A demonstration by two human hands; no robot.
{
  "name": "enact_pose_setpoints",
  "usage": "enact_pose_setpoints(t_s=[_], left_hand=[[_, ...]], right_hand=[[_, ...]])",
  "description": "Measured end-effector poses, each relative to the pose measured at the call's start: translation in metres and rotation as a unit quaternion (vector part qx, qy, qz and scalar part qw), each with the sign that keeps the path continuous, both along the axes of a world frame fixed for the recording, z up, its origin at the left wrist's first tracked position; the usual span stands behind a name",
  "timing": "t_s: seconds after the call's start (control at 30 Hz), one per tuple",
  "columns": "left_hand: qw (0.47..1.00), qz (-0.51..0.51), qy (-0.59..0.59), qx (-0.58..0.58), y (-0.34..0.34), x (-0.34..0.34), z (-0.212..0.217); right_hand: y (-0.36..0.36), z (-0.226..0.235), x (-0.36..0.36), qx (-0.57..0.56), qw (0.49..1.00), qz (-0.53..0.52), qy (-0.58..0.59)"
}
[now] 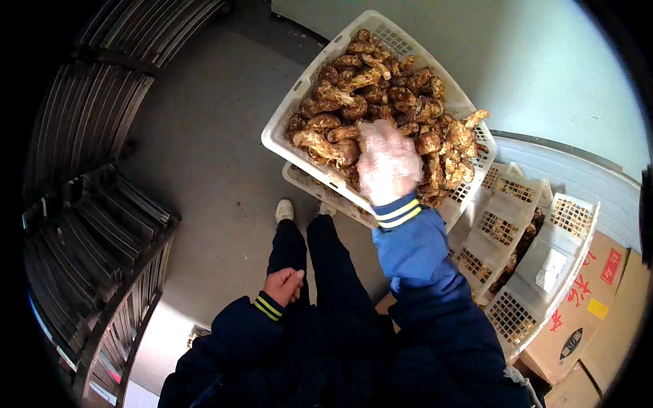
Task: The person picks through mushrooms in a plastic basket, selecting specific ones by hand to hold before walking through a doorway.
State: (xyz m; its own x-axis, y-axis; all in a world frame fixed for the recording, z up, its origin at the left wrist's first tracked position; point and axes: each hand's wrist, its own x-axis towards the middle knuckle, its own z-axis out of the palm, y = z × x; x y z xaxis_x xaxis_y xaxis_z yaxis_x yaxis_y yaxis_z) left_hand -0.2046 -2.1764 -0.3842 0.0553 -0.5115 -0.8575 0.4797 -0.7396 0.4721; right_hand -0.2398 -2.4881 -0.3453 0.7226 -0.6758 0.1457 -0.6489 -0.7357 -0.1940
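A white plastic crate [279, 129] at the upper middle is heaped with brown, dirt-flecked mushrooms [371, 85] with thick stems. My right hand [389, 160], in a thin, clear plastic glove, reaches down onto the near side of the heap and touches the mushrooms. Its fingertips are turned away from view among them, so any grip is hidden. Bare and curled into a loose fist, my left hand [284, 286] hangs in front of my legs, well apart from the crate, with nothing visible in it.
Another white crate [299, 178] sits under the full one. More white crates [541, 265] stand at the right beside cardboard boxes [575, 319]. Dark racks of stacked, thin slats [88, 224] line the left. A pale wall [544, 75] rises at the upper right above the grey floor [204, 156].
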Motion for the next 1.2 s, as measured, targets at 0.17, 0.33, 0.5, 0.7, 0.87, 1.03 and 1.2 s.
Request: enact_pose_setpoints(t_s=[0.17, 0.33, 0.5, 0.7, 0.87, 1.03, 1.2], left_hand=[[1.0, -0.004, 0.015, -0.025, 0.004, -0.002, -0.004], [1.0, 0.001, 0.015, 0.004, 0.003, -0.001, -0.003], [0.999, 0.013, 0.01, -0.028, 0.011, -0.002, -0.008], [0.998, -0.007, -0.05, -0.035, 0.021, -0.002, -0.011], [0.999, 0.036, 0.01, -0.009, 0.017, 0.007, 0.001], [0.999, 0.048, 0.007, 0.001, 0.019, 0.01, 0.007], [0.999, 0.041, 0.021, -0.017, 0.017, 0.009, 0.003]], right_hand=[[-0.011, 0.004, -0.003, 0.008, 1.0, 0.018, -0.023], [0.014, -0.03, 0.048, 0.058, 0.981, 0.187, -0.012], [0.017, -0.043, 0.07, -0.026, 0.964, 0.204, 0.169], [-0.004, -0.016, 0.046, 0.046, 0.977, 0.066, 0.198], [-0.037, 0.006, 0.018, 0.096, 0.983, -0.136, 0.075], [-0.049, 0.003, 0.005, -0.031, 0.998, -0.056, -0.002], [-0.001, -0.032, 0.041, 0.004, 0.968, 0.246, 0.045]])
